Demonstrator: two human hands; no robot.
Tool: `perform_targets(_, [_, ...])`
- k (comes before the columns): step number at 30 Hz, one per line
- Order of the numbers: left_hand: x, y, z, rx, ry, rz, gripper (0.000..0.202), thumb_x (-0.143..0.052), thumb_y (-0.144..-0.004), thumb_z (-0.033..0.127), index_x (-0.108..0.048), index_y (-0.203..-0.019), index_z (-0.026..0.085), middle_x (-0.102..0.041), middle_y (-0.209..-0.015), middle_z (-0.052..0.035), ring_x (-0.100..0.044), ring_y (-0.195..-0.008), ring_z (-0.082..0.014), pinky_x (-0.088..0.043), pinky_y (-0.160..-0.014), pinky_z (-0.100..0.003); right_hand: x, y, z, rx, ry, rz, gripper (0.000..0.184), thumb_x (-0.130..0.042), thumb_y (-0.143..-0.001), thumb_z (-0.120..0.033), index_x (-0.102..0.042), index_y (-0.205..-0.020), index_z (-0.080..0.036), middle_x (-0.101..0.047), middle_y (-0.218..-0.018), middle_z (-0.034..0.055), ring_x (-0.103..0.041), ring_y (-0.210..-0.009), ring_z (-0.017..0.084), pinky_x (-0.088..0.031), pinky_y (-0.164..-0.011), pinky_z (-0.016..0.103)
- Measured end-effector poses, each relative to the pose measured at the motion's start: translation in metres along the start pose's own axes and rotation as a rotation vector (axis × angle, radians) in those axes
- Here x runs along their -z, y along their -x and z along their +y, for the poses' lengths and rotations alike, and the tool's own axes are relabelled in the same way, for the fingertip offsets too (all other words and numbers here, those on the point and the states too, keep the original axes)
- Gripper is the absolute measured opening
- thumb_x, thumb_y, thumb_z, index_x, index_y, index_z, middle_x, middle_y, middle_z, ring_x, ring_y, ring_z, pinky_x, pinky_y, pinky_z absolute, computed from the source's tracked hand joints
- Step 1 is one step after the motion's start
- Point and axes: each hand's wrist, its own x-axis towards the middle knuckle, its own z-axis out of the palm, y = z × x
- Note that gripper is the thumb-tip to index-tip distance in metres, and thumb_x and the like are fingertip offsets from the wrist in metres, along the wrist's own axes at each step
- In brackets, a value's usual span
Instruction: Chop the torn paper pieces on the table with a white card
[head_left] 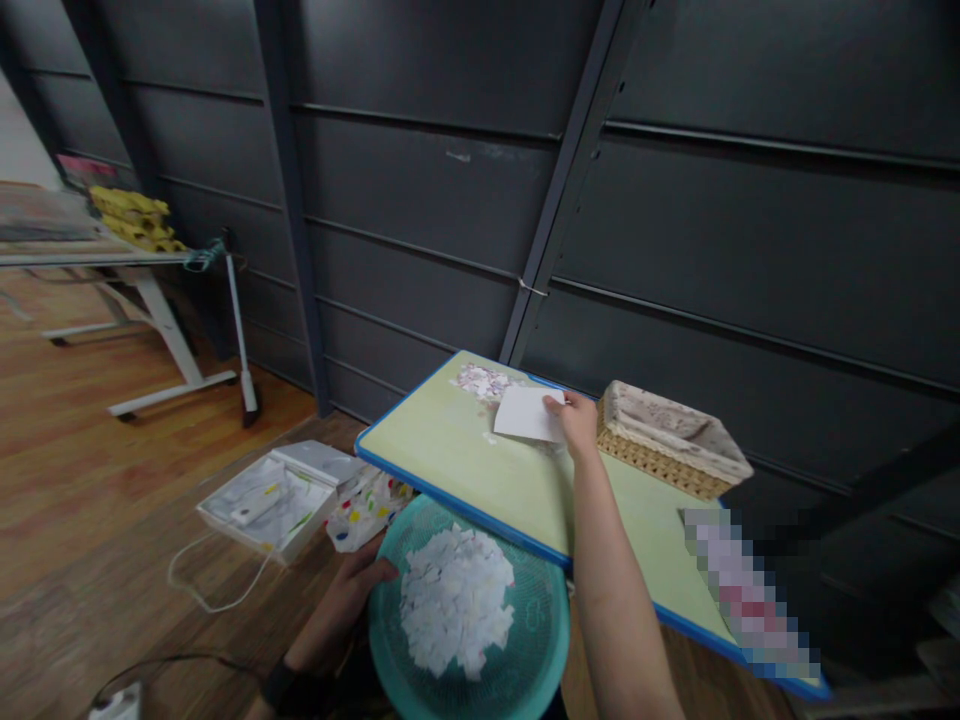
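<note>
Pale-green, blue-edged tabletop point(442, 440), partly pixelated
Right grip point(578, 422) pinches white paper point(525, 412); left grip point(361, 575), partly hidden, pinches teal plastic basket point(556, 650).

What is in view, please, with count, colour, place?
basin: 1, teal, bottom centre
paper pieces: many, white, in basin
sheet: 1, white, above table
scraps: many, whitish, on table
table: 1, pale green, centre
basket: 1, tan, on table
pixelated patch: 1, mixed, right
box: 1, white, on floor
bag: 1, dotted white, beside box
desk: 1, whitish, left
stack: 1, yellow, on desk
pole: 1, white, by wall
wall: 1, dark, behind
floor: 1, brown, below
left hand: 1, holding basin
right hand: 1, holding sheet
</note>
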Motion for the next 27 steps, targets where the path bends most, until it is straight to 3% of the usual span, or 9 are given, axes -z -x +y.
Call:
perform_targets(4, [0.000, 0.001, 0.000, 0.001, 0.001, -0.017, 0.052, -0.064, -0.062, 0.018, -0.068, -0.114, 0.017, -0.079, -0.095, -0.0097, -0.069, -0.094, -0.0325, -0.055, -0.077, -0.039, 0.002, 0.002, -0.005, -0.002, 0.065, -0.003, 0.029, -0.055, -0.062, -0.043, -0.064, -0.062, -0.015, -0.060, -0.061, 0.0028, -0.046, -0.057, 0.016, -0.031, -0.056, 0.026])
perform_targets(7, [0.000, -0.001, 0.000, -0.004, 0.028, -0.028, 0.051, -0.066, -0.060, 0.017, -0.069, -0.111, 0.018, -0.076, -0.107, -0.0098, -0.068, -0.100, -0.0320, -0.054, -0.082, -0.041, 0.003, 0.005, -0.011, 0.015, 0.110, -0.028, 0.028, -0.054, -0.062, -0.042, -0.064, -0.061, -0.016, -0.060, -0.060, 0.0030, -0.046, -0.057, 0.016, -0.030, -0.056, 0.026])
perform_targets(11, [-0.002, -0.001, 0.000, -0.014, 0.040, -0.027, 0.049, -0.065, -0.059, 0.015, -0.070, -0.108, 0.019, -0.073, -0.113, -0.0085, -0.067, -0.101, -0.0312, -0.055, -0.078, -0.038, 0.003, 0.006, -0.014, 0.020, 0.131, -0.028, 0.031, -0.054, -0.063, -0.042, -0.067, -0.068, -0.014, -0.063, -0.065, 0.0054, -0.049, -0.060, 0.017, -0.031, -0.057, 0.027])
perform_targets(20, [-0.007, 0.008, 0.004, -0.016, -0.009, -0.013, 0.052, -0.064, -0.060, 0.018, -0.068, -0.111, 0.018, -0.079, -0.085, -0.0049, -0.071, -0.074, -0.0262, -0.054, -0.060, -0.032, 0.004, 0.007, -0.011, 0.124, 0.247, 0.097, 0.030, -0.049, -0.072, -0.043, -0.064, -0.068, -0.017, -0.061, -0.062, 0.0055, -0.046, -0.058, 0.017, -0.028, -0.055, 0.027])
perform_targets(24, [-0.004, 0.003, 0.001, -0.008, -0.053, 0.009, 0.056, -0.065, -0.059, 0.020, -0.066, -0.116, 0.019, -0.079, -0.083, -0.0054, -0.068, -0.058, -0.0220, -0.049, -0.049, -0.029, 0.004, 0.008, -0.013, 0.165, 0.189, 0.048, 0.031, -0.050, -0.072, -0.044, -0.064, -0.071, -0.017, -0.061, -0.062, 0.0045, -0.047, -0.058, 0.017, -0.029, -0.056, 0.026])
perform_targets(27, [-0.001, 0.000, 0.000, -0.005, -0.055, -0.006, 0.055, -0.066, -0.058, 0.019, -0.067, -0.113, 0.018, -0.079, -0.083, -0.0059, -0.068, -0.059, -0.0221, -0.050, -0.050, -0.028, 0.003, 0.008, -0.014, 0.149, 0.126, 0.038, 0.033, -0.050, -0.072, -0.044, -0.066, -0.074, -0.015, -0.063, -0.065, 0.0053, -0.050, -0.059, 0.017, -0.031, -0.056, 0.026])
